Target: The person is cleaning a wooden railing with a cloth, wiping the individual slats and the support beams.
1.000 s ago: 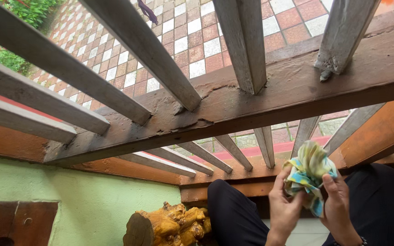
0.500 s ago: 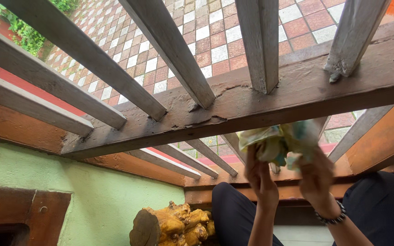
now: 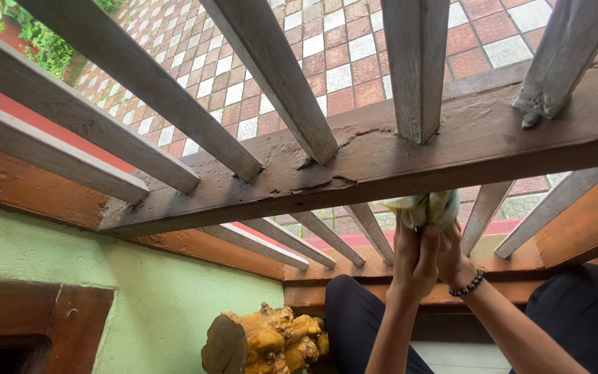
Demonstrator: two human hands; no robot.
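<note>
While we press bunched cloth up against underside of brown rail, left hand and right hand both closed round it; wiping step, we judge; next needs firm sideways rubbing between slats

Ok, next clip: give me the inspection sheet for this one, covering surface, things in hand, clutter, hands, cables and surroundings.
Surface: worn brown wooden rail of a window grille, cracked and chipped where the grey slats meet it.
Things in hand: crumpled yellow-green and blue cloth, pressed up under the rail between the lower slats.
Clutter: carved yellow wood piece below, by the green wall.
Hands: left hand and right hand, with a dark bead bracelet, both closed on the cloth.
Cables: nothing seen.
Surroundings: red and white tiled paving seen through the slats, green plants at top left; dark trouser knees below.
</note>
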